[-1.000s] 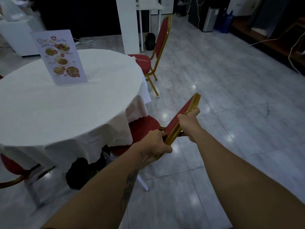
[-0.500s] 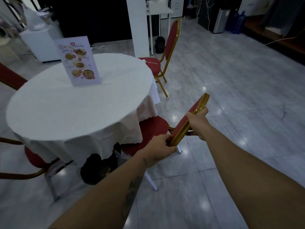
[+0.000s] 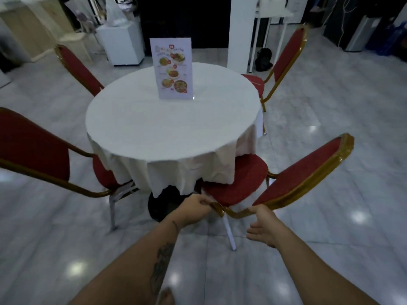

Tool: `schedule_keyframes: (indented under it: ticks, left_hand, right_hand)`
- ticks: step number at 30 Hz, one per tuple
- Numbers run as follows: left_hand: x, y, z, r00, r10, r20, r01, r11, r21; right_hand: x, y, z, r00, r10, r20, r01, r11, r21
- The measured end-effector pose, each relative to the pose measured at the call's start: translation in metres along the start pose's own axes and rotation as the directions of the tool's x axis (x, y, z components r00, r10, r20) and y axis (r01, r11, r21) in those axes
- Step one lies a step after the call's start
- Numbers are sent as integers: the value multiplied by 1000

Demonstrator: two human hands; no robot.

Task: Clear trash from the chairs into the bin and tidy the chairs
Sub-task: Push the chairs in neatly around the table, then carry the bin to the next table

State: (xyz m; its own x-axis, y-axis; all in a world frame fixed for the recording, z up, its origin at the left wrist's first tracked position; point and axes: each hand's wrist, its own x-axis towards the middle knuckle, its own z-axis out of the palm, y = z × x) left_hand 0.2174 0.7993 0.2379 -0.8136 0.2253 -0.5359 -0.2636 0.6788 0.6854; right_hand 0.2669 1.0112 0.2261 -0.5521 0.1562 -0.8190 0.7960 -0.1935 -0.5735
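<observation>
A red chair with a gold frame (image 3: 301,172) stands at the near right of the round white-clothed table (image 3: 171,128), its seat partly under the cloth. My left hand (image 3: 193,209) grips the gold frame at the backrest's left lower corner. My right hand (image 3: 263,227) is open, fingers spread, just below the frame's lower bar, thumb touching or nearly touching it. Three more red chairs ring the table: near left (image 3: 33,148), far left (image 3: 77,69), far right (image 3: 286,53). A small pale scrap (image 3: 256,81) lies on the far right chair's seat. A dark bin (image 3: 167,205) shows under the cloth.
A standing menu card (image 3: 172,69) is on the table. A white pillar (image 3: 241,31), a white cabinet (image 3: 123,45) and a white side table (image 3: 273,14) stand behind. A dark bag (image 3: 263,59) sits on the floor. Glossy tile floor lies to the right.
The view has swung left, bringing the whole table and the left chairs into sight. My right hand has let go of the backrest top and dropped open; my left hand still grips the frame.
</observation>
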Motion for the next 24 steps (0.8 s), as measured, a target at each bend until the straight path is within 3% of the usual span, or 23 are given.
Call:
schedule_keyframes:
  ticks: [9,14,19,24]
  left_hand:
    - [29,-106,-86,992,-129,-6,126,975,-185]
    - [70,-164,-152,978,-206,32,207,940,-273]
    - [114,-221,-208,948,-311,73,318,899,-300]
    - [163,-282,-210,909,-400,115,416,881,-224]
  right_hand:
    - [37,-14,141,988,-123,94,152,880,-451]
    - [74,-12,207,992,-111,63,126,772,-623]
    - [117,0,256,1000,-10,22,23,726,-687]
    - [178,22,282,998,66,23,-35,756,-653]
